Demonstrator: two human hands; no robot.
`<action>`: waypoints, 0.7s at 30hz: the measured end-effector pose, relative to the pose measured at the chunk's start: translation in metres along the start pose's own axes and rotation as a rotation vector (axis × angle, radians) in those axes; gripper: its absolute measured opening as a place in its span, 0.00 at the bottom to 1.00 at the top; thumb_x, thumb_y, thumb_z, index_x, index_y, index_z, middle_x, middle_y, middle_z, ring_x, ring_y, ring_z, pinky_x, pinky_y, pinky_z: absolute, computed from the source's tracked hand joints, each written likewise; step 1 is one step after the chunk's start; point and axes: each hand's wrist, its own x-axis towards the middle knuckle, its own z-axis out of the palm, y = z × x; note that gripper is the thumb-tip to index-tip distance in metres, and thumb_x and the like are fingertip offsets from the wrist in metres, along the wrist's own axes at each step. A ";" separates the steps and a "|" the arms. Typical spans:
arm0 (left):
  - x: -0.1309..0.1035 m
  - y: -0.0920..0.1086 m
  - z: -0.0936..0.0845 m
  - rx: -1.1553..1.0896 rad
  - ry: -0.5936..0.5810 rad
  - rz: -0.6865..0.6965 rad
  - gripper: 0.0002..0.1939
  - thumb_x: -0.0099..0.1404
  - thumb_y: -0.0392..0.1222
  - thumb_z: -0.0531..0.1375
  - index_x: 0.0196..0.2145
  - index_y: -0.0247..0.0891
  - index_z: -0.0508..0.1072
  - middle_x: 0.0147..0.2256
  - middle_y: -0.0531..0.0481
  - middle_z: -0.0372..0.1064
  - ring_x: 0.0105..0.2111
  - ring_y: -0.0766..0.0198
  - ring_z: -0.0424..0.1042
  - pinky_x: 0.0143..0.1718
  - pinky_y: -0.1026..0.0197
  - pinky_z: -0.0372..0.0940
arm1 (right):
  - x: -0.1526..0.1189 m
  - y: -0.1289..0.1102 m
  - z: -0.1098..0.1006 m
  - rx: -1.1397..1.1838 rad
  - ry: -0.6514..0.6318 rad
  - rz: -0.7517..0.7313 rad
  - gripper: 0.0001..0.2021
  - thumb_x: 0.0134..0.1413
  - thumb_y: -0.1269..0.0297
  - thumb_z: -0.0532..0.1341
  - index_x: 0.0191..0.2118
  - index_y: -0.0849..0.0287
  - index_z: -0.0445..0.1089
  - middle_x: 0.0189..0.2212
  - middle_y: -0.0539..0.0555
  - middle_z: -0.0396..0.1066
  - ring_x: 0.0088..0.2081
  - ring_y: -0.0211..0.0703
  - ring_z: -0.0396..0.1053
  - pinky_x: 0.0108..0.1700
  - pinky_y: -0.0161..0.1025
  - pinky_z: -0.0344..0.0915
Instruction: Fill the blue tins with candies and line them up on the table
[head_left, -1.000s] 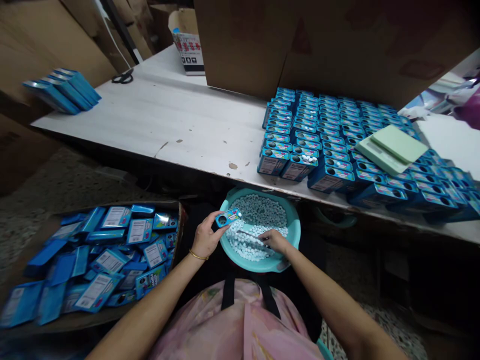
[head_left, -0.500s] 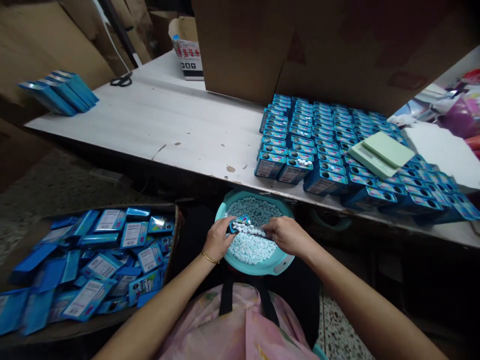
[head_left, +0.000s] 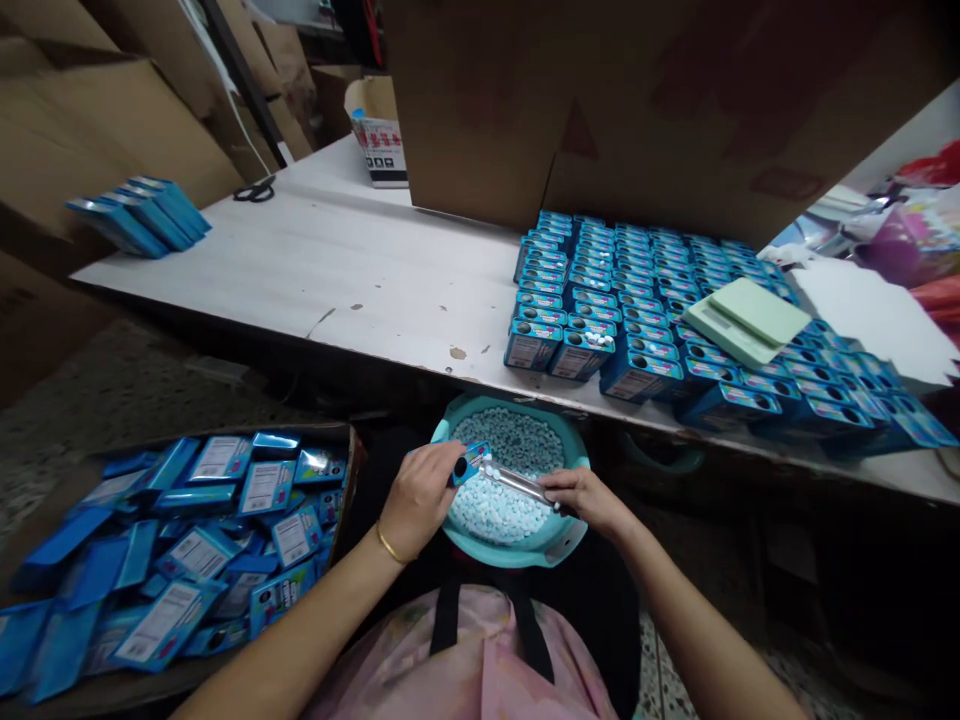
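Note:
My left hand (head_left: pixel 424 495) is closed around a small blue tin (head_left: pixel 470 463), tilted so that its top with a round dark opening shows. The tin is held over a turquoise basin (head_left: pixel 517 556) full of small white and pale blue pellets (head_left: pixel 502 512). My right hand (head_left: pixel 589 495) grips a narrow shiny metal scoop (head_left: pixel 517 483) low over the pellets. The scoop points left at the tin, with a few white pellets by its far end. Whether the scoop touches the tin, I cannot tell.
Rows of blue tins (head_left: pixel 592 280) stand on the white table (head_left: pixel 390 270), a pale green scale (head_left: pixel 750 320) over some. A carton (head_left: pixel 349 500) of loose blue tins sits left. Scissors (head_left: pixel 255 190) and several tins (head_left: pixel 142 215) lie farther back. A big cardboard box (head_left: pixel 480 120) blocks the back.
The pellets heaped at the tin's top are gone and its dark opening shows. My right hand has moved right and down, baring the scoop. The whole view has shifted slightly.

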 end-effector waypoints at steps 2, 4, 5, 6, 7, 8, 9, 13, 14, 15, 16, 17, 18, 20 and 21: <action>0.002 -0.006 -0.004 0.011 -0.009 0.018 0.23 0.54 0.30 0.53 0.49 0.40 0.63 0.48 0.45 0.65 0.49 0.56 0.62 0.51 0.51 0.56 | -0.001 0.007 0.001 -0.275 0.074 -0.001 0.14 0.49 0.69 0.53 0.40 0.59 0.71 0.31 0.52 0.68 0.30 0.37 0.62 0.32 0.33 0.58; 0.002 -0.014 -0.005 -0.016 0.004 -0.040 0.21 0.55 0.34 0.54 0.48 0.40 0.64 0.46 0.44 0.66 0.47 0.56 0.64 0.49 0.52 0.58 | 0.000 0.010 0.003 -0.632 0.170 0.035 0.16 0.49 0.75 0.50 0.38 0.57 0.71 0.34 0.54 0.68 0.36 0.39 0.63 0.36 0.34 0.56; 0.002 -0.018 -0.006 -0.043 0.024 -0.087 0.20 0.56 0.36 0.54 0.48 0.41 0.64 0.45 0.44 0.66 0.46 0.56 0.64 0.48 0.52 0.59 | 0.001 0.011 0.005 -0.784 0.208 0.058 0.16 0.50 0.76 0.49 0.38 0.57 0.71 0.36 0.55 0.68 0.38 0.40 0.63 0.37 0.34 0.55; 0.001 -0.019 -0.007 -0.076 0.044 -0.136 0.19 0.56 0.39 0.55 0.48 0.41 0.63 0.45 0.45 0.66 0.45 0.57 0.65 0.47 0.53 0.60 | 0.002 0.012 0.008 -0.895 0.237 0.074 0.17 0.51 0.76 0.48 0.39 0.57 0.71 0.37 0.56 0.68 0.39 0.41 0.62 0.37 0.34 0.55; 0.001 -0.019 -0.009 -0.116 0.063 -0.179 0.19 0.57 0.40 0.56 0.47 0.41 0.63 0.45 0.45 0.66 0.45 0.57 0.65 0.47 0.54 0.61 | 0.005 0.013 0.011 -0.966 0.250 0.079 0.17 0.52 0.76 0.47 0.40 0.57 0.70 0.38 0.57 0.67 0.40 0.41 0.62 0.37 0.34 0.55; 0.002 -0.018 -0.012 -0.159 0.083 -0.212 0.19 0.56 0.42 0.56 0.47 0.41 0.63 0.44 0.46 0.66 0.44 0.58 0.66 0.46 0.55 0.61 | 0.007 0.015 0.015 -1.001 0.242 0.076 0.17 0.52 0.75 0.47 0.42 0.57 0.69 0.39 0.57 0.67 0.40 0.41 0.62 0.37 0.34 0.55; 0.005 -0.016 -0.016 -0.203 0.101 -0.236 0.19 0.56 0.42 0.56 0.46 0.41 0.64 0.43 0.47 0.67 0.43 0.59 0.66 0.46 0.56 0.61 | 0.010 0.017 0.019 -1.010 0.227 0.075 0.17 0.53 0.75 0.46 0.43 0.57 0.68 0.39 0.57 0.66 0.40 0.41 0.62 0.37 0.33 0.55; 0.040 -0.010 -0.037 -0.330 0.165 -0.237 0.19 0.55 0.44 0.58 0.45 0.40 0.64 0.40 0.49 0.68 0.40 0.62 0.68 0.43 0.59 0.62 | 0.020 0.030 0.035 -0.932 0.158 0.101 0.18 0.53 0.75 0.45 0.41 0.56 0.68 0.38 0.55 0.66 0.39 0.40 0.64 0.36 0.33 0.56; 0.056 -0.014 -0.042 -0.351 0.194 -0.224 0.19 0.54 0.44 0.58 0.45 0.39 0.64 0.40 0.49 0.68 0.39 0.62 0.68 0.43 0.60 0.62 | 0.022 0.033 0.038 -0.916 0.159 0.104 0.18 0.52 0.75 0.44 0.39 0.56 0.69 0.38 0.55 0.67 0.39 0.40 0.65 0.37 0.33 0.57; 0.074 -0.019 -0.046 -0.373 0.227 -0.214 0.20 0.54 0.45 0.59 0.44 0.38 0.64 0.39 0.49 0.68 0.38 0.62 0.68 0.43 0.60 0.63 | 0.023 0.036 0.041 -0.901 0.167 0.099 0.18 0.51 0.76 0.44 0.38 0.56 0.69 0.38 0.55 0.67 0.39 0.40 0.65 0.37 0.33 0.57; 0.093 -0.027 -0.049 -0.401 0.260 -0.206 0.20 0.53 0.45 0.59 0.44 0.38 0.64 0.38 0.50 0.68 0.37 0.63 0.68 0.42 0.60 0.63 | 0.023 0.039 0.044 -0.884 0.174 0.093 0.18 0.50 0.77 0.45 0.37 0.55 0.69 0.38 0.54 0.67 0.39 0.41 0.66 0.37 0.33 0.58; 0.114 -0.037 -0.049 -0.432 0.290 -0.201 0.21 0.53 0.45 0.60 0.44 0.37 0.64 0.37 0.50 0.68 0.36 0.64 0.68 0.41 0.61 0.63 | 0.024 0.041 0.047 -0.863 0.186 0.083 0.19 0.49 0.77 0.45 0.37 0.54 0.70 0.38 0.54 0.68 0.39 0.41 0.66 0.38 0.33 0.58; 0.136 -0.047 -0.048 -0.467 0.306 -0.195 0.21 0.52 0.45 0.60 0.43 0.36 0.64 0.36 0.50 0.67 0.35 0.64 0.68 0.39 0.61 0.64 | 0.024 0.044 0.050 -0.837 0.198 0.070 0.20 0.48 0.78 0.46 0.37 0.53 0.70 0.38 0.53 0.68 0.39 0.42 0.66 0.38 0.34 0.59; 0.176 -0.067 -0.039 -0.526 0.285 -0.186 0.22 0.50 0.43 0.61 0.42 0.34 0.64 0.34 0.50 0.67 0.34 0.64 0.68 0.38 0.61 0.65 | 0.025 0.047 0.057 -0.776 0.230 0.056 0.21 0.47 0.78 0.46 0.39 0.52 0.70 0.38 0.53 0.68 0.40 0.44 0.67 0.40 0.35 0.60; 0.193 -0.074 -0.033 -0.553 0.252 -0.190 0.22 0.49 0.43 0.61 0.42 0.33 0.65 0.33 0.49 0.67 0.33 0.64 0.68 0.38 0.60 0.65 | 0.027 0.049 0.061 -0.753 0.247 0.056 0.21 0.47 0.77 0.45 0.40 0.52 0.70 0.38 0.54 0.68 0.41 0.45 0.67 0.41 0.35 0.60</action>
